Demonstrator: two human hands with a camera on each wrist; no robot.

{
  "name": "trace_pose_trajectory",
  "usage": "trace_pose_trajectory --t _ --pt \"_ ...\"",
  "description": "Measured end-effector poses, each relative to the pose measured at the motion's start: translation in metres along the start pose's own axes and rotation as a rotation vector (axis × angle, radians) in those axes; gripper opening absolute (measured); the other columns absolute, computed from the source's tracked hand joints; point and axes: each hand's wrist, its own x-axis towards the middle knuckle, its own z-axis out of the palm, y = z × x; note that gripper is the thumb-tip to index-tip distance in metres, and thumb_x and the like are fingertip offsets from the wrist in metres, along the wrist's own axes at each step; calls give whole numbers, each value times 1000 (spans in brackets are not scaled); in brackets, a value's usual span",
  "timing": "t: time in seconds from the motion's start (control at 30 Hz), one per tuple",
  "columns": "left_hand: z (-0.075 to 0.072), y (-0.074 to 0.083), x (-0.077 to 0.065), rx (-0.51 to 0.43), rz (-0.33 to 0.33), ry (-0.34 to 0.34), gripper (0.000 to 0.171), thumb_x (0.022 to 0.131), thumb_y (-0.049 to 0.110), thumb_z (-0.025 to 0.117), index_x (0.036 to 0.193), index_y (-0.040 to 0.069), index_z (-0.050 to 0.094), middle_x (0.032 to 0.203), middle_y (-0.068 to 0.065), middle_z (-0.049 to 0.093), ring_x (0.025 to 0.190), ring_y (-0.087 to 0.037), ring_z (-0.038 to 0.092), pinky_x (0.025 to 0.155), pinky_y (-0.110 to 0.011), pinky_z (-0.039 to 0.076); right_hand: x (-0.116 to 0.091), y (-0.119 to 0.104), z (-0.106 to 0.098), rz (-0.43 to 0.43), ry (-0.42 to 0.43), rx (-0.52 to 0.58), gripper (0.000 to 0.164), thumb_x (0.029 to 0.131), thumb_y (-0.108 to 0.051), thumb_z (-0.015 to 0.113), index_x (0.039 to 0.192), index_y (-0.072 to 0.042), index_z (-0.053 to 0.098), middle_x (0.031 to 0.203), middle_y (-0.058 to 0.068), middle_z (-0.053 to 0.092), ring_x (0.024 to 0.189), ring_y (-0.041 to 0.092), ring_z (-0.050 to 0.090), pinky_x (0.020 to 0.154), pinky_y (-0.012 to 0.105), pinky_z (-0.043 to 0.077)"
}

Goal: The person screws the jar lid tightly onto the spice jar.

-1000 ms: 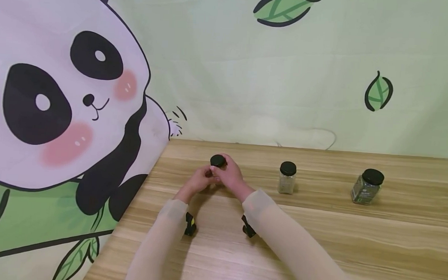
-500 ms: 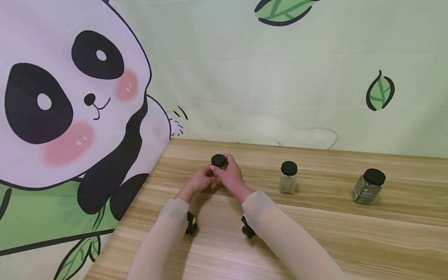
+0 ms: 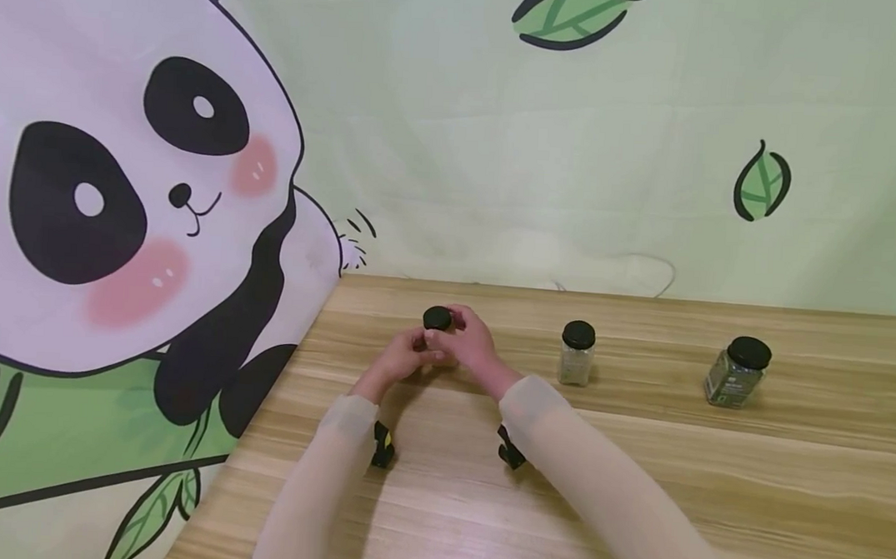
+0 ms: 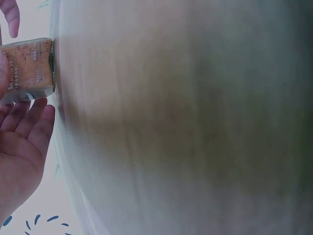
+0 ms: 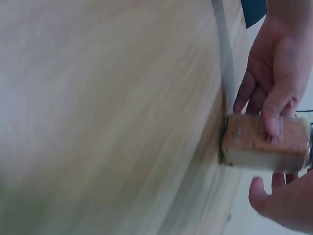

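A clear square spice jar [image 4: 32, 68] with orange-brown contents stands upright on the table, its black lid [image 3: 437, 317] showing between the hands in the head view. My left hand [image 3: 398, 359] holds the jar low down, its thumb pressed on one face and its fingers at the other side. My right hand [image 3: 469, 343] is around the jar's right side with its fingers spread loosely. In the right wrist view the right thumb [image 5: 257, 188] stands off the glass, and in the left wrist view right fingers [image 4: 11, 19] show a gap from the jar.
Two more black-lidded jars stand to the right on the wooden table [image 3: 634, 479]: a pale one [image 3: 575, 367] and a darker, tilted-looking one [image 3: 732, 382]. A cloth backdrop [image 3: 439, 146] with a panda print hangs behind and to the left.
My right hand has loosened and shifted slightly right, its wrist and sleeve moving with it. The left hand and the jar stay in place.
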Motion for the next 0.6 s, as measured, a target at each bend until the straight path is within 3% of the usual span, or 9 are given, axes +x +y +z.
trace_pose_trajectory --t 0.1,0.3,0.4,0.6 --pt "0 0 1 0 9 -6 44 100 16 67 140 0 58 141 -22 64 128 -34 61 111 -48 48 4 -3 -10 7 -112 -23 74 92 -16 76 156 -8 38 156 24 46 149 38 42 122 54 36" --pt "-1 -5 2 -10 28 -11 42 100 14 66 137 -3 58 139 -25 63 128 -36 61 109 -47 49 19 -11 -32 -12 -423 -158 85 95 -17 69 164 -8 19 166 24 31 155 40 29 126 55 29" --pt "0 -5 2 4 28 -4 41 100 14 67 136 -3 59 137 -25 65 123 -33 63 106 -44 51 26 -15 -39 4 -508 -190 87 96 -16 68 165 -10 16 169 21 26 158 38 25 127 54 27" --pt "0 -2 0 3 39 -4 44 99 14 67 139 -4 57 135 -25 66 118 -32 64 104 -44 51 38 -24 -46 133 -616 -150 78 102 -11 61 165 -17 17 169 18 26 156 37 28 124 61 29"
